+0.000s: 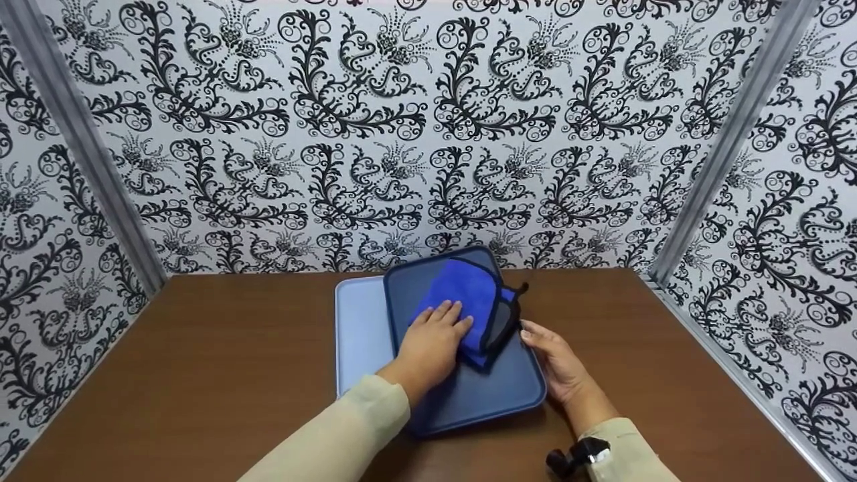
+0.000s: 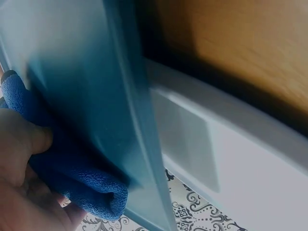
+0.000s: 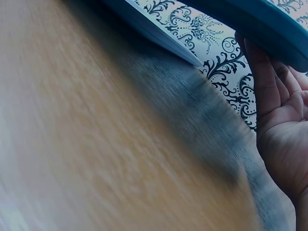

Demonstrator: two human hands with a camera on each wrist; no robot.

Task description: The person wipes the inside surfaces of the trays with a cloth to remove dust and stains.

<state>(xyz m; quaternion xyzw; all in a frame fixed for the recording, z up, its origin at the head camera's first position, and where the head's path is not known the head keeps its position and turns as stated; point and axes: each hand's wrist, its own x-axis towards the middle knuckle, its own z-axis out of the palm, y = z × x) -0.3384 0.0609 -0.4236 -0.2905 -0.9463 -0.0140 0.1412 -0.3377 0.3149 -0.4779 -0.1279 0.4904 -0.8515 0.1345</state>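
Observation:
A dark blue tray [image 1: 499, 395] is raised at a tilt above a pale blue tray [image 1: 361, 335], overlapping much of it. On the dark tray lies a folded bright blue cloth [image 1: 469, 288] with black edging and a dark grey side. My left hand [image 1: 432, 345] presses on the cloth with its fingers spread over it. In the left wrist view, the cloth [image 2: 82, 178] is bunched under the thumb and fingers. My right hand [image 1: 559, 361] grips the dark tray's right edge. Its fingers reach below the tray [image 3: 269, 29] in the right wrist view.
Both trays are over a brown wooden table [image 1: 234, 355]. A black-and-white patterned wall [image 1: 402, 167] stands right behind the table, with side panels at left and right. A black strap device [image 1: 579, 455] sits on the right wrist.

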